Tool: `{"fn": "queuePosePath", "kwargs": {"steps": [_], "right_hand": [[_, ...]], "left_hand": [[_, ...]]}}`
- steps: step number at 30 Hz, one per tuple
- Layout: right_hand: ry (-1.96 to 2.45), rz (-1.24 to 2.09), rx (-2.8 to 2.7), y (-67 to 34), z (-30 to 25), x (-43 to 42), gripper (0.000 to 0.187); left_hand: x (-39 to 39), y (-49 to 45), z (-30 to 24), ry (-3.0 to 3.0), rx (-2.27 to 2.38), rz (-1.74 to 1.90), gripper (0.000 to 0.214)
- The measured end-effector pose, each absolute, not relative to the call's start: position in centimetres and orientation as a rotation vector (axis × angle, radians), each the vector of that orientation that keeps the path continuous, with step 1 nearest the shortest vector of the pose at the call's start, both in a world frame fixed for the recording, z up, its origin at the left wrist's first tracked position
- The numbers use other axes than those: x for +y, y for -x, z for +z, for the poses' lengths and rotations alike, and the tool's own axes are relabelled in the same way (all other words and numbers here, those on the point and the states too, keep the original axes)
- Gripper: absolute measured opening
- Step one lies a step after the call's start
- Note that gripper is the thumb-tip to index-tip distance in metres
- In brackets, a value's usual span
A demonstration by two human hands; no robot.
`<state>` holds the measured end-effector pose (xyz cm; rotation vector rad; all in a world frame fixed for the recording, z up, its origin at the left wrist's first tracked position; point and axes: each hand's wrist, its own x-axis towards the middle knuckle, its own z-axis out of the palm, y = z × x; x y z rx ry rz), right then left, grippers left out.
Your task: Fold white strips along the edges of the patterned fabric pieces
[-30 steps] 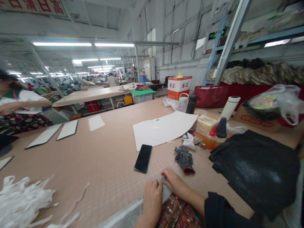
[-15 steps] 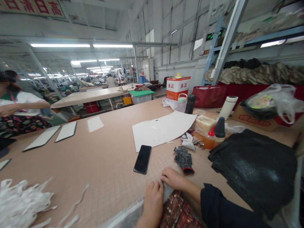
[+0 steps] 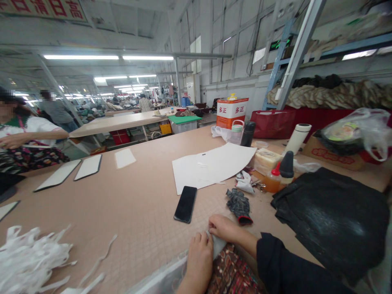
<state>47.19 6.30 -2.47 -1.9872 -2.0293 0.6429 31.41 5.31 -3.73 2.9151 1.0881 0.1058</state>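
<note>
At the near edge of the table (image 3: 147, 204), my left hand (image 3: 199, 257) is closed, with its fingers curled down and pressed together. Just to its right, my right hand (image 3: 225, 228) is closed too, its fingertips nearly touching the left hand. A light grey sheet-like piece (image 3: 218, 244) shows between and below both hands; whatever the fingers hold is hidden. Beyond them lies a black smartphone (image 3: 185, 204), flat on the table. A dark grey knitted glove (image 3: 239, 204) with a red cuff rests ahead of my right hand.
A large white panel (image 3: 211, 165) lies past the phone. On the right are a black sheet pile (image 3: 333, 220), an orange-liquid bottle (image 3: 272, 181) and a white flask (image 3: 297, 139). White strips (image 3: 33, 257) heap at left. Edged white panels (image 3: 88, 167) lie near another person (image 3: 33, 134).
My hands keep nearly the same pose at the table edge. The view has shifted slightly, so things appear a little further right. The person at left has moved slightly.
</note>
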Motion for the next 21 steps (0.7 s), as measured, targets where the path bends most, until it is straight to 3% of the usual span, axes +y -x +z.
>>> {"fn": "queuePosePath", "kwargs": {"steps": [21], "right_hand": [[2.01, 0.608, -1.939, -46.6, -3.5, 6.9, 0.021]], "left_hand": [[5.4, -31.3, -4.1, -2.898, 1.088, 0.114, 0.033]]}}
